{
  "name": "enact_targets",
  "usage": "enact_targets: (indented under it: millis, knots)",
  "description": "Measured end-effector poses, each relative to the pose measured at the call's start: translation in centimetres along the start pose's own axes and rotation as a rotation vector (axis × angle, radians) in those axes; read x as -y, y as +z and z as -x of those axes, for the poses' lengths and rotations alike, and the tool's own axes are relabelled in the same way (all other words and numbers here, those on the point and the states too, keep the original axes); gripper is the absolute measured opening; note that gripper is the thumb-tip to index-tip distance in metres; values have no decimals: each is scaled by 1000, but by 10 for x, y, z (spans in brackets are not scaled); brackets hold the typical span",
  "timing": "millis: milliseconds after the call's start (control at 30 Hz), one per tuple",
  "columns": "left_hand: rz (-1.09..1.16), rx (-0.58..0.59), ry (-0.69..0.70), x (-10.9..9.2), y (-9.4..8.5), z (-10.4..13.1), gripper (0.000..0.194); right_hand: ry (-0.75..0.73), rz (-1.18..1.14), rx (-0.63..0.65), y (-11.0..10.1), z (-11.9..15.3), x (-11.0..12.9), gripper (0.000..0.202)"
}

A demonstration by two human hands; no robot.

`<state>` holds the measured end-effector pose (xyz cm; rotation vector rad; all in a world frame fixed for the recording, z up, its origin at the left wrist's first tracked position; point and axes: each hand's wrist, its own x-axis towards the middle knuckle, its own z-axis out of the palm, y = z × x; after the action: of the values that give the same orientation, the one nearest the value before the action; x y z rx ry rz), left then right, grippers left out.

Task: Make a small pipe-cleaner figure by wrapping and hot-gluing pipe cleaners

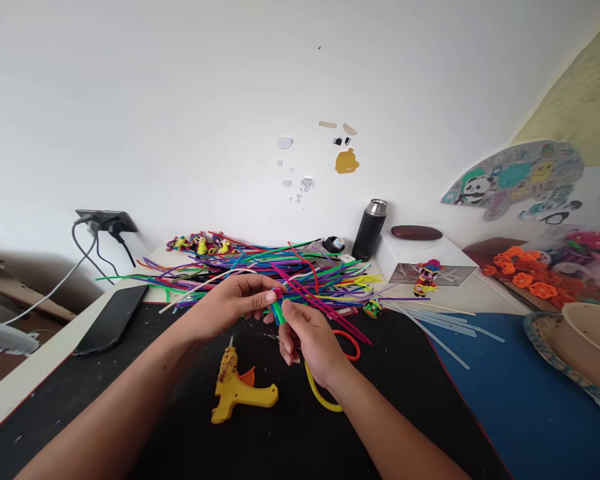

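My left hand [230, 303] and my right hand [313, 337] meet above the black mat [180, 413]. Between their fingertips is a small bundle of pipe cleaners [279, 311], green and blue with a pinkish-red top. Both hands pinch it, and the fingers cover part of it. Below them a yellow hot glue gun [245, 393] with an orange trigger lies on its side. Partly behind my right hand are a red-orange loop [353, 345] and a yellow curved loop [320, 393]; whether they belong together is hidden.
Loose pipe cleaners [250, 263] heap along the wall. A phone [111, 320] lies left. Behind stand a black flask [370, 230] and a white box [425, 250], with a small pipe-cleaner figure [425, 279] in front. Clear glue sticks [445, 322] and a bowl [593, 340] are right.
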<state>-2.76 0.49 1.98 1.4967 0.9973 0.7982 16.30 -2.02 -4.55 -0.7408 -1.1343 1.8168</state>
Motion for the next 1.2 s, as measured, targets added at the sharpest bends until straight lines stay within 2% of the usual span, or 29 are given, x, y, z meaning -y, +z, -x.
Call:
enact_targets:
  millis: [100, 333, 633, 933, 1200]
  knots:
    - [44, 45, 1, 1, -3, 0, 43, -3, 8, 10, -1, 0, 0, 66]
    - [144, 53, 30, 1, 0, -2, 41, -10, 25, -1, 1, -1, -3, 66]
    - [31, -31, 50, 6, 2, -4, 39, -7, 30, -32, 1, -2, -6, 68]
    - [-22, 164, -37, -6, -11, 3, 40, 15, 70, 40, 4, 2, -5, 67]
    - [36, 115, -33, 1, -8, 0, 37, 16, 99, 7, 4, 0, -4, 71]
